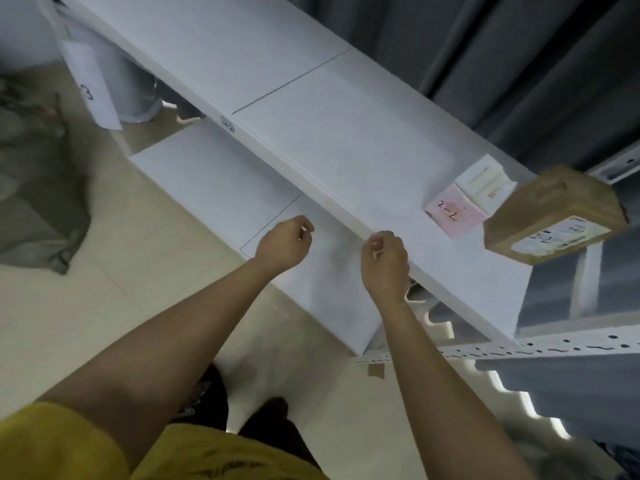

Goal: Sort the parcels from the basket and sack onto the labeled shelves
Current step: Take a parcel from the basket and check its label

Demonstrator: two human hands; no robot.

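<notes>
I am standing before the white shelves [346,143] with both arms reaching forward. My left hand [282,245] is hovering above the lower shelf [221,188], fingers loosely curled and gripping nothing. My right hand [384,263] is hanging at the front edge of the upper shelf, fingers likewise curled inward and carrying nothing; whether it is touching the edge, I cannot tell. Three parcels are sitting at the right end of the upper shelf: a pink box [452,214] marked "2-2", a white box [485,183] lying just behind it and touching it, and a brown cardboard box [554,213] with a printed label, just beside them on the right. A grey sack [38,202] is lying slumped on the floor to the far left, well apart from the shelves. A paper sign [90,88] bearing a "3" is hanging near the far end of the shelving.
</notes>
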